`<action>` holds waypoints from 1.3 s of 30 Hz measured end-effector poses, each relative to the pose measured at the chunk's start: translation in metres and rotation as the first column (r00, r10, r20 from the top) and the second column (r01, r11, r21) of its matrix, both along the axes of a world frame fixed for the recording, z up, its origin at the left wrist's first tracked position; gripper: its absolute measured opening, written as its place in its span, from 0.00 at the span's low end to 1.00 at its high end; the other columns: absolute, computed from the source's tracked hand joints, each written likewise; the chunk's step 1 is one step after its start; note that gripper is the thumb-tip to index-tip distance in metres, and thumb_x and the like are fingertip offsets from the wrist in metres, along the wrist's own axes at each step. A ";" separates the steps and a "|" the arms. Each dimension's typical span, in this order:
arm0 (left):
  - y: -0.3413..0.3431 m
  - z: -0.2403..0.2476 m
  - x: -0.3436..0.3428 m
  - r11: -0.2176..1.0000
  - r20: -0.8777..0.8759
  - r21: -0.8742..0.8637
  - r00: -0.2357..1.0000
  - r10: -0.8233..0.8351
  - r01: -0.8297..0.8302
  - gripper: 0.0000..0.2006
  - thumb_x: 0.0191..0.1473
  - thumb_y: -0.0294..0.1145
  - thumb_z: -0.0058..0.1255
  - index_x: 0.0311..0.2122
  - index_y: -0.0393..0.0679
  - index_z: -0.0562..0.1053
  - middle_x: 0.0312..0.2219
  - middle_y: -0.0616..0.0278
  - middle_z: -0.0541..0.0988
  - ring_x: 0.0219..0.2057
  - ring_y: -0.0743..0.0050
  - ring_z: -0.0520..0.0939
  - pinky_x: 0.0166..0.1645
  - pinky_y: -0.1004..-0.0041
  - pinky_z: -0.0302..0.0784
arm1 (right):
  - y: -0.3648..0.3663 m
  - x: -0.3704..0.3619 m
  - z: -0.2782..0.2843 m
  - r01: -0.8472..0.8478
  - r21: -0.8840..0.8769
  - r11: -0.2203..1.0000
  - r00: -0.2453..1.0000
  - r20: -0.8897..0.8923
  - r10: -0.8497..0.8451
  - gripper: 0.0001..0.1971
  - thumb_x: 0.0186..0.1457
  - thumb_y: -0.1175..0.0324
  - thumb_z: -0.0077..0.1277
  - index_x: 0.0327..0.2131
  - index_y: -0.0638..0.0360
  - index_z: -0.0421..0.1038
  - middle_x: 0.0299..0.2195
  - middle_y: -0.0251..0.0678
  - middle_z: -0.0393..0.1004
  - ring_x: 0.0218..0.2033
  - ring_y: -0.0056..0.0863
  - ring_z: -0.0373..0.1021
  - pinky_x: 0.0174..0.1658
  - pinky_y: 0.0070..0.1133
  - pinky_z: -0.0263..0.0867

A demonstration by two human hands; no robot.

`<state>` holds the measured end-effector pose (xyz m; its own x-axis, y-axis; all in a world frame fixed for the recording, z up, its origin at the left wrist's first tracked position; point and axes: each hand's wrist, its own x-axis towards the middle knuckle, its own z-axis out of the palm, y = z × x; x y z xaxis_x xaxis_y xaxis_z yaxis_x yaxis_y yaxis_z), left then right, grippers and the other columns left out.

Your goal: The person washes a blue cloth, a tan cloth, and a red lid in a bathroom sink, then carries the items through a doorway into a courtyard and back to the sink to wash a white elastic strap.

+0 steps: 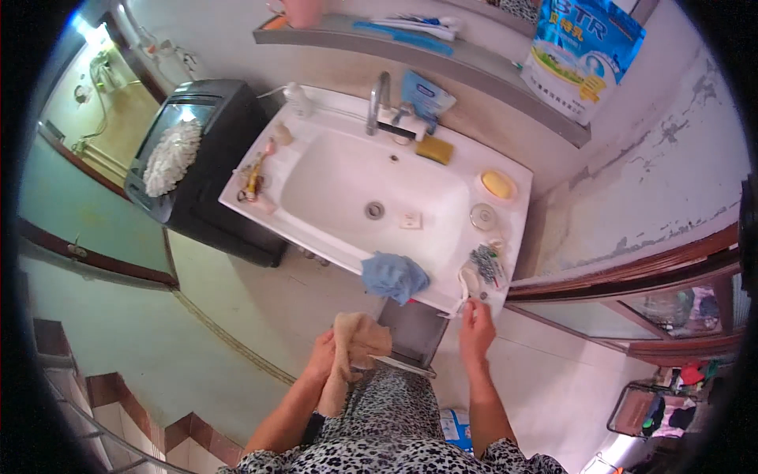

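Note:
In my left hand is a bunched tan cloth, which hangs down in front of my patterned clothing. My right hand is closed in a pinch at the sink's front right corner, on a thin white strap lying over the rim. A crumpled blue cloth drapes over the front edge of the white sink, between my hands. Below it, a grey drawer is pulled out.
On the sink's right side sit a yellow soap bar, a round lid and small clutter. A yellow sponge lies by the faucet. A dark washing machine stands left; a shelf runs above.

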<state>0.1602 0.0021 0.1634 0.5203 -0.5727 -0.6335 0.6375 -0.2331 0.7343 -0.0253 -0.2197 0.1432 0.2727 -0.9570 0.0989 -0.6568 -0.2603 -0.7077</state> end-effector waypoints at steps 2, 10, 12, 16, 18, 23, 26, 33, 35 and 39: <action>-0.007 0.017 0.006 0.999 -0.041 -0.042 0.999 -0.011 0.009 0.10 0.56 0.33 0.41 0.37 0.39 0.71 0.25 0.67 0.74 0.22 0.81 0.73 0.25 0.78 0.70 | -0.013 0.008 0.010 -0.001 -0.130 0.992 0.981 -0.190 -0.024 0.10 0.52 0.61 0.47 0.34 0.56 0.70 0.29 0.36 0.69 0.32 0.37 0.68 0.35 0.31 0.64; -0.005 0.061 0.074 0.998 0.143 -0.017 0.988 0.059 -0.057 0.15 0.57 0.40 0.39 0.40 0.38 0.68 0.27 0.64 0.73 0.22 0.79 0.72 0.25 0.77 0.69 | -0.027 0.004 0.004 0.005 -0.057 0.998 0.956 -0.292 -0.021 0.05 0.48 0.68 0.49 0.30 0.54 0.67 0.33 0.35 0.67 0.34 0.39 0.67 0.36 0.33 0.63; -0.001 0.064 0.095 0.996 0.283 0.012 0.955 -0.093 0.093 0.17 0.57 0.43 0.38 0.41 0.39 0.68 0.27 0.62 0.73 0.24 0.77 0.72 0.26 0.75 0.69 | -0.031 0.005 0.010 -0.014 -0.157 0.988 0.973 -0.230 -0.023 0.05 0.48 0.69 0.50 0.30 0.56 0.67 0.31 0.36 0.69 0.31 0.35 0.69 0.33 0.30 0.64; 0.014 0.076 0.134 1.000 0.241 0.007 0.970 0.026 -0.028 0.15 0.55 0.38 0.42 0.43 0.39 0.69 0.31 0.63 0.74 0.28 0.78 0.73 0.31 0.76 0.71 | -0.042 0.005 0.032 0.064 0.141 0.988 0.982 0.165 -0.087 0.06 0.50 0.69 0.49 0.31 0.60 0.65 0.31 0.34 0.70 0.22 0.25 0.70 0.21 0.22 0.64; 0.018 0.071 0.148 1.000 0.304 0.009 0.953 0.003 -0.006 0.14 0.53 0.35 0.44 0.43 0.38 0.69 0.32 0.63 0.75 0.30 0.78 0.74 0.33 0.75 0.71 | -0.050 -0.003 0.032 0.029 0.107 0.994 0.968 0.243 -0.055 0.09 0.51 0.68 0.49 0.33 0.61 0.64 0.29 0.33 0.71 0.18 0.19 0.68 0.16 0.16 0.59; 0.050 0.053 0.175 0.993 0.716 0.100 0.697 -0.031 -0.060 0.15 0.50 0.31 0.46 0.43 0.37 0.66 0.35 0.53 0.76 0.35 0.66 0.77 0.40 0.70 0.72 | -0.069 0.002 0.056 0.179 0.209 0.961 0.789 0.554 -0.267 0.09 0.51 0.68 0.44 0.36 0.60 0.64 0.22 0.34 0.69 0.15 0.16 0.62 0.15 0.14 0.53; 0.084 0.059 0.174 0.873 0.730 0.431 0.657 -0.188 -0.228 0.14 0.49 0.35 0.45 0.39 0.37 0.65 0.34 0.47 0.76 0.36 0.55 0.77 0.41 0.67 0.71 | -0.083 0.003 0.070 0.283 0.138 0.949 0.771 0.556 -0.310 0.12 0.49 0.69 0.45 0.36 0.65 0.64 0.24 0.36 0.69 0.21 0.21 0.62 0.21 0.16 0.57; 0.213 0.002 0.146 0.404 0.654 0.041 0.330 0.681 -0.914 0.13 0.49 0.32 0.41 0.38 0.36 0.65 0.32 0.51 0.73 0.35 0.61 0.74 0.43 0.65 0.67 | -0.103 0.018 0.061 0.247 -0.309 0.918 0.937 0.317 -0.146 0.13 0.49 0.64 0.49 0.28 0.67 0.69 0.25 0.39 0.69 0.27 0.29 0.63 0.35 0.24 0.61; 0.256 -0.019 0.120 0.230 0.746 0.083 0.214 0.631 -0.970 0.13 0.50 0.32 0.40 0.39 0.36 0.65 0.34 0.50 0.73 0.37 0.59 0.73 0.44 0.65 0.67 | -0.105 0.042 0.050 0.196 -0.331 0.923 0.961 0.251 -0.114 0.14 0.48 0.63 0.50 0.27 0.68 0.69 0.25 0.39 0.70 0.27 0.31 0.63 0.36 0.25 0.61; 0.364 -0.060 0.072 -0.183 0.960 0.111 0.057 0.275 -0.977 0.15 0.51 0.34 0.40 0.42 0.36 0.66 0.36 0.49 0.73 0.39 0.55 0.73 0.45 0.63 0.67 | -0.090 0.064 0.018 0.151 -0.300 0.942 0.981 0.159 -0.106 0.14 0.50 0.62 0.47 0.28 0.67 0.70 0.25 0.44 0.71 0.26 0.33 0.65 0.34 0.28 0.62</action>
